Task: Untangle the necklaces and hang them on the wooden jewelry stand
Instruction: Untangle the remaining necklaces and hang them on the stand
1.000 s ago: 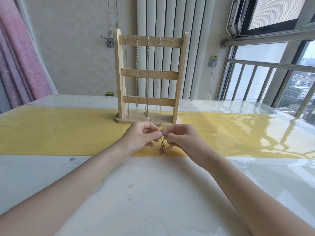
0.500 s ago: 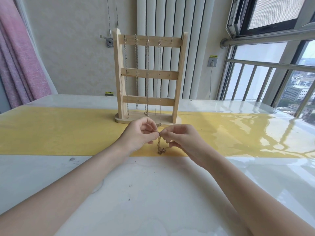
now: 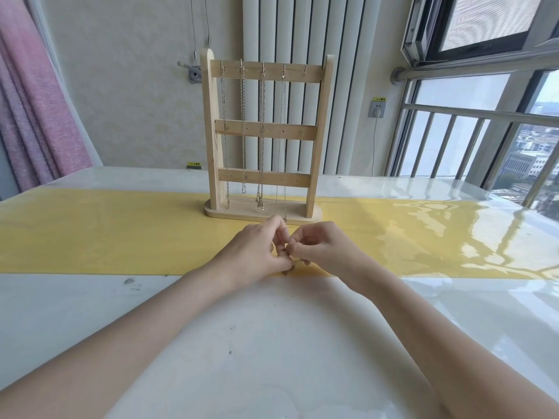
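Note:
A wooden jewelry stand (image 3: 314,137) stands upright on the yellow runner, with several thin chains (image 3: 243,128) hanging from the hooks on its top bar. The rightmost hook is bare. Just in front of the stand, my left hand (image 3: 254,255) and my right hand (image 3: 323,249) meet fingertip to fingertip. Both pinch a small bunched necklace (image 3: 287,269), whose loose end dangles down to the runner's near edge. Most of that chain is hidden by my fingers.
The yellow runner (image 3: 106,231) crosses a glossy white table (image 3: 272,343). A pink curtain (image 3: 33,101) hangs at the left. A white radiator (image 3: 302,31) and a wall socket (image 3: 377,108) are behind the stand. A window with a metal railing (image 3: 484,116) fills the right.
Both hands have dropped slightly toward the table and closed tighter together. The dangling chain end now hangs shorter, nearer my left fingers.

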{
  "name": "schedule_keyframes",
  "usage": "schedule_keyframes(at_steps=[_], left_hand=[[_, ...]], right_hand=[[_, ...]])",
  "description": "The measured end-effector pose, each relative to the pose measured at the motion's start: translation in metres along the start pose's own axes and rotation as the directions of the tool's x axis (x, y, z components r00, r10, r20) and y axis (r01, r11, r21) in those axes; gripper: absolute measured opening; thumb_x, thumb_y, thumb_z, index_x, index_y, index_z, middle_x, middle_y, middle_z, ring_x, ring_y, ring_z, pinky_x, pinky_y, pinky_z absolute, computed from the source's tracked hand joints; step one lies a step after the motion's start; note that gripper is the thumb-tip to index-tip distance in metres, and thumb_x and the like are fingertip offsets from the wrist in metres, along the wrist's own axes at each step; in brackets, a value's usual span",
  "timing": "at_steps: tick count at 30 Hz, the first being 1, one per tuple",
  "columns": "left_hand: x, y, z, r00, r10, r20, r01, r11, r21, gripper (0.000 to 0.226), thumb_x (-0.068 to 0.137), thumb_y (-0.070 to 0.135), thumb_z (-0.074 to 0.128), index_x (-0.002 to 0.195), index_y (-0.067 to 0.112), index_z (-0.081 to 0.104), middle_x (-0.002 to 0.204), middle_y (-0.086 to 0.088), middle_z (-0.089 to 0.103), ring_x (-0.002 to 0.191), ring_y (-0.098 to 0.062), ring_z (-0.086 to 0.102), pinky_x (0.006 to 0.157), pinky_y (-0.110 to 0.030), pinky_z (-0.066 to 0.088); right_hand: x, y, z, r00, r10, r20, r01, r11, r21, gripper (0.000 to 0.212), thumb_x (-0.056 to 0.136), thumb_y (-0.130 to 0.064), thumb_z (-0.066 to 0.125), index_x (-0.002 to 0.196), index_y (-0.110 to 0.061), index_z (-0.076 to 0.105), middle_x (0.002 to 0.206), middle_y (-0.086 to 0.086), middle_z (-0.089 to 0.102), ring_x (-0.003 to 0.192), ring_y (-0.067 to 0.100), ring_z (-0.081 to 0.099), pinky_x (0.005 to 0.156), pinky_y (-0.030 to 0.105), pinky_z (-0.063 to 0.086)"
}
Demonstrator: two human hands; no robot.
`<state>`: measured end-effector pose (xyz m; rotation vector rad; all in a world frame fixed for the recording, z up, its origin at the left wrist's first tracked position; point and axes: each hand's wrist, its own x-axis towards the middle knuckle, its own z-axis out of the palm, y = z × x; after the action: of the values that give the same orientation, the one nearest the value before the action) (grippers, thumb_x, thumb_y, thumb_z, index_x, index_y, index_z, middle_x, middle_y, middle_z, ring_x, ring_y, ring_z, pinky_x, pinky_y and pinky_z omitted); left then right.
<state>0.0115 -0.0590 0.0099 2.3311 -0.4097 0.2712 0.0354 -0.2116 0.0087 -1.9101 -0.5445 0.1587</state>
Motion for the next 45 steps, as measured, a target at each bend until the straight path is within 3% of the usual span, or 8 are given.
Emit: schedule_keyframes(at_steps=[4, 9, 15, 28, 31, 36, 42, 45], left_hand=[[-0.001, -0.001, 0.000, 0.995, 0.058, -0.082, -0.046, 0.988, 0.147, 0.014, 0.076, 0.011, 0.064, 0.078, 0.021, 0.055, 0.053, 0.017, 0.047, 0.055, 0.003, 0.044, 0.051, -0.014, 0.031], [0.004, -0.005, -0.012, 0.994, -0.110, 0.006, 0.104, 0.918, -0.382, 0.024, 0.085, -0.003, 0.058, 0.073, 0.017, 0.062, 0.065, 0.006, 0.055, 0.055, 0.002, 0.049, 0.056, -0.016, 0.046], [0.005, -0.003, -0.014, 0.974, -0.224, 0.033, 0.190, 0.730, -0.657, 0.008, 0.089, 0.010, 0.061, 0.083, 0.015, 0.063, 0.067, 0.007, 0.062, 0.061, -0.004, 0.055, 0.057, -0.017, 0.049], [0.005, 0.000, -0.010, 0.983, -0.181, 0.005, 0.149, 0.794, -0.590, 0.013, 0.088, 0.001, 0.059, 0.084, 0.014, 0.056, 0.076, -0.001, 0.061, 0.072, -0.011, 0.054, 0.062, -0.018, 0.049], [0.005, 0.002, -0.006, 0.981, -0.186, 0.044, 0.181, 0.829, -0.530, 0.013, 0.088, 0.003, 0.056, 0.084, 0.014, 0.051, 0.071, 0.001, 0.059, 0.065, -0.013, 0.050, 0.064, -0.020, 0.048], [0.003, -0.002, -0.001, 0.959, -0.258, 0.118, 0.282, 0.832, -0.477, 0.018, 0.085, -0.001, 0.057, 0.083, 0.015, 0.047, 0.072, -0.001, 0.056, 0.067, -0.016, 0.049, 0.069, -0.023, 0.046], [0.005, 0.004, -0.007, 0.954, -0.279, 0.110, 0.275, 0.670, -0.689, 0.020, 0.089, 0.000, 0.055, 0.082, 0.015, 0.045, 0.077, -0.006, 0.054, 0.065, -0.013, 0.046, 0.055, -0.016, 0.047], [0.004, 0.003, -0.003, 0.974, -0.221, 0.042, 0.214, 0.856, -0.470, 0.018, 0.085, 0.001, 0.058, 0.082, 0.016, 0.049, 0.071, -0.001, 0.060, 0.054, -0.009, 0.051, 0.067, -0.027, 0.048]], right_hand=[[0.000, 0.002, 0.001, 1.000, 0.005, -0.006, -0.005, 0.999, 0.032, 0.012, 0.088, -0.003, 0.057, 0.078, 0.000, 0.061, 0.067, 0.007, 0.049, 0.060, 0.014, 0.039, 0.062, 0.024, 0.033], [0.003, 0.001, 0.000, 0.999, -0.033, -0.008, 0.034, 0.956, 0.290, 0.028, 0.094, -0.001, 0.050, 0.066, -0.004, 0.051, 0.064, 0.005, 0.043, 0.060, 0.014, 0.040, 0.060, 0.021, 0.039], [0.005, 0.002, -0.002, 1.000, -0.024, -0.010, 0.026, 0.924, 0.381, 0.023, 0.094, -0.003, 0.048, 0.071, -0.002, 0.052, 0.064, 0.002, 0.047, 0.063, 0.017, 0.040, 0.060, 0.023, 0.038], [0.001, 0.000, -0.002, 0.998, -0.038, 0.050, 0.021, 0.955, 0.296, 0.027, 0.095, -0.006, 0.053, 0.067, -0.005, 0.053, 0.063, 0.003, 0.048, 0.060, 0.012, 0.044, 0.062, 0.021, 0.042], [0.001, -0.003, -0.001, 0.997, 0.013, 0.073, -0.024, 0.989, 0.149, 0.017, 0.090, -0.003, 0.055, 0.073, -0.004, 0.056, 0.063, 0.004, 0.048, 0.061, 0.013, 0.045, 0.060, 0.020, 0.041], [0.004, -0.006, 0.006, 0.996, -0.068, 0.062, 0.088, 0.900, -0.428, 0.021, 0.079, -0.007, 0.066, 0.063, -0.015, 0.057, 0.059, -0.003, 0.053, 0.058, 0.013, 0.045, 0.057, 0.021, 0.037], [0.002, -0.007, 0.003, 0.998, -0.030, -0.049, 0.034, 0.996, 0.081, 0.021, 0.087, -0.003, 0.052, 0.066, -0.005, 0.054, 0.064, 0.007, 0.048, 0.062, 0.016, 0.044, 0.060, 0.024, 0.040], [0.003, -0.002, 0.004, 0.999, -0.005, -0.040, 0.013, 0.979, 0.204, 0.028, 0.087, 0.001, 0.050, 0.061, -0.007, 0.052, 0.069, 0.010, 0.047, 0.066, 0.018, 0.043, 0.061, 0.025, 0.039]])
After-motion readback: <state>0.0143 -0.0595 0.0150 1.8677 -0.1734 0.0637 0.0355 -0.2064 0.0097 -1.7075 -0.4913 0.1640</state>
